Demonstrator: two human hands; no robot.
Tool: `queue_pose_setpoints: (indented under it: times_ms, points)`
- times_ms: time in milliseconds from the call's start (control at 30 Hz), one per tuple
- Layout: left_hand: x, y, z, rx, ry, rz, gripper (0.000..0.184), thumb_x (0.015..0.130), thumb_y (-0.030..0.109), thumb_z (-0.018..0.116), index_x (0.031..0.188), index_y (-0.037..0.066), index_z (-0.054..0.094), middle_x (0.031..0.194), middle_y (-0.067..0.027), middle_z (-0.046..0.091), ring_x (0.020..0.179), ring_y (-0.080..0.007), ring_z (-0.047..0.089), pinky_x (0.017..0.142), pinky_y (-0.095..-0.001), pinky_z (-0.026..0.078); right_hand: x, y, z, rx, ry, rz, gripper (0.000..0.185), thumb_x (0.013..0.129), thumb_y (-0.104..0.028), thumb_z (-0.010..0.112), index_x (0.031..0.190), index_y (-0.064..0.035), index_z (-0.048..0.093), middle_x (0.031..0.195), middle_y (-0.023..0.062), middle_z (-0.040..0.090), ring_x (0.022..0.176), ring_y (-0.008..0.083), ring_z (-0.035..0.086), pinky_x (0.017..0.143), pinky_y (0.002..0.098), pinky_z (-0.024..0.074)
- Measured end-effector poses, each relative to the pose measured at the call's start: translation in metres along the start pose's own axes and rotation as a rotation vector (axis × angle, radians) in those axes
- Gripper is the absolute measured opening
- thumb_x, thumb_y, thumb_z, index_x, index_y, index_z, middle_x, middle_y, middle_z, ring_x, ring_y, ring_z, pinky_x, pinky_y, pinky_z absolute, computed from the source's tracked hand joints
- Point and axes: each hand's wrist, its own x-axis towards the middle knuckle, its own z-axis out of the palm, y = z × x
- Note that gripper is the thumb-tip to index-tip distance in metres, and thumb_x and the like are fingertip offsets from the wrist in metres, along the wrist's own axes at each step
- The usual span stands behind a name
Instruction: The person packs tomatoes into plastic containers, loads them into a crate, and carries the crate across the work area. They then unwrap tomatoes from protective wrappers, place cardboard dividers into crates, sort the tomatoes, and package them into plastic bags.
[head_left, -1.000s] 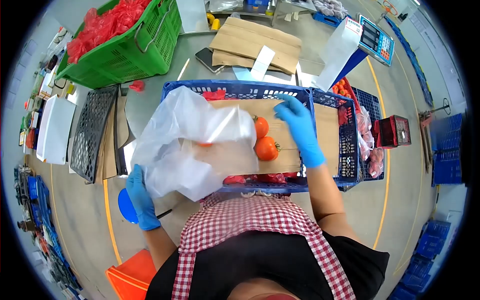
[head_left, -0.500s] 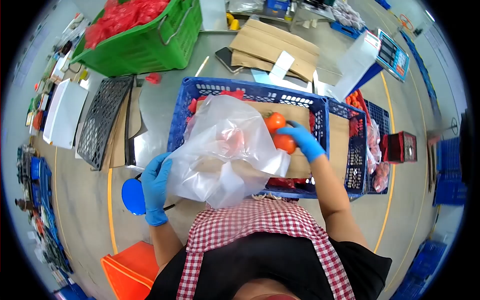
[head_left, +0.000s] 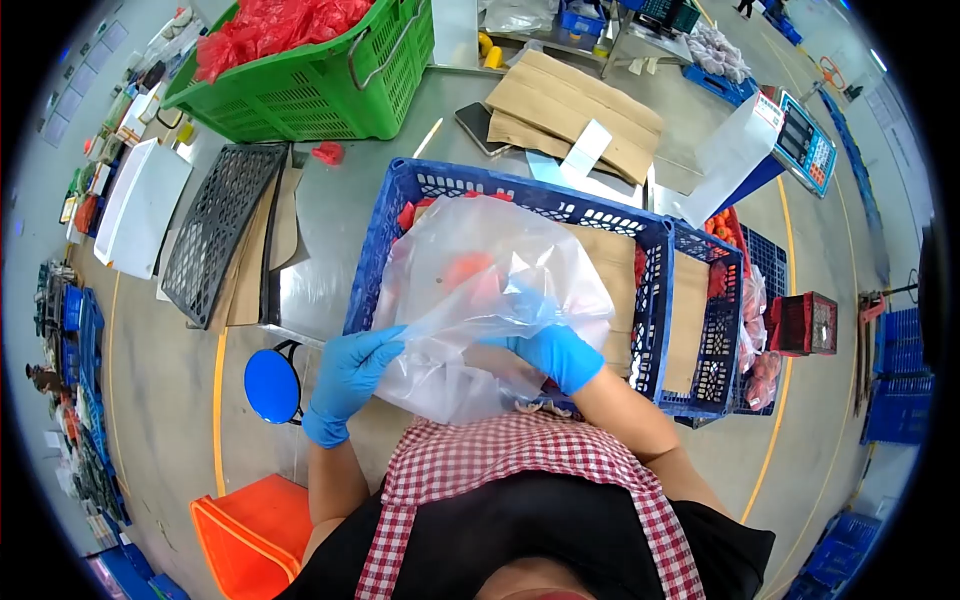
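A clear plastic bag lies spread over the blue crate, with reddish tomatoes showing blurred through its film. My left hand, in a blue glove, pinches the bag's edge at the near left. My right hand, gloved the same way, reaches into the bag from the right. Its fingers are behind the cloudy plastic, so whether they still grip tomatoes is unclear. Cardboard lines the crate's bottom, and red plastic shows at its rim.
A green basket of red bags stands at the back left. Cardboard sheets, a phone and a scale are behind the crate. Another blue crate adjoins on the right. A blue stool and orange bin stand left.
My right hand has moved left from the crate's right side into the bag, and the two tomatoes it held there are gone from that spot. My left hand has shifted right along the bag.
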Motion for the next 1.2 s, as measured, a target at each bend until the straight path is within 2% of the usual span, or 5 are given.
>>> queue_pose_setpoints:
  times_ms: [133,467,600,933,1200]
  points:
    - [-0.005,-0.017,-0.004,-0.056,0.284,-0.11,0.023,0.087,0.014,0.058,0.104,-0.001,0.063,0.083,-0.0021,0.065,0.07,-0.0071,0.054,0.064,-0.0237,0.045,-0.041,-0.079,-0.001,-0.408,-0.451,0.362,0.029,0.086,-0.011,0.054,0.111,0.004,0.054,0.093,0.0142,0.064,0.087,0.0221,0.061,0.073,0.0312,0.0513]
    - [0.002,0.007,-0.009,0.287,0.661,0.111,0.036,0.078,0.01,0.064,0.113,0.001,0.057,0.107,-0.0108,0.058,0.099,-0.022,0.053,0.087,-0.0329,0.041,0.01,0.002,-0.132,-1.907,0.362,-0.016,0.047,0.073,-0.021,0.061,0.118,-0.0146,0.053,0.127,0.0174,0.044,0.113,0.0407,0.043,0.09,0.0536,0.0377]
    - [-0.014,0.046,-0.003,0.527,0.17,0.517,0.066,0.061,0.048,0.074,0.114,0.013,0.058,0.118,-0.0095,0.054,0.11,-0.0274,0.048,0.097,-0.0421,0.033,-0.014,0.016,-0.176,-1.624,0.361,-0.126,0.046,0.066,-0.021,0.07,0.108,-0.0064,0.058,0.104,0.0168,0.059,0.097,0.0348,0.055,0.079,0.0424,0.0472]
    - [-0.008,0.018,0.026,1.023,-0.289,0.377,0.037,0.069,0.009,0.056,0.104,0.021,0.063,0.092,0.0006,0.058,0.103,-0.0189,0.051,0.107,-0.054,0.015,-0.069,-0.085,-0.029,-0.024,-0.529,-0.086,0.068,0.049,-0.023,0.076,0.107,0.007,0.055,0.102,0.0215,0.059,0.094,0.0339,0.059,0.083,0.0439,0.0468]
    - [-0.031,0.047,-0.001,0.876,-0.088,0.529,0.028,0.063,0.01,0.063,0.089,0.02,0.067,0.097,0.0003,0.059,0.102,-0.02,0.052,0.101,-0.0438,0.029,0.033,-0.002,0.026,-0.204,0.019,0.163,0.045,0.083,-0.024,0.059,0.12,0.0011,0.05,0.113,0.0109,0.055,0.099,0.0223,0.056,0.084,0.0319,0.0466]
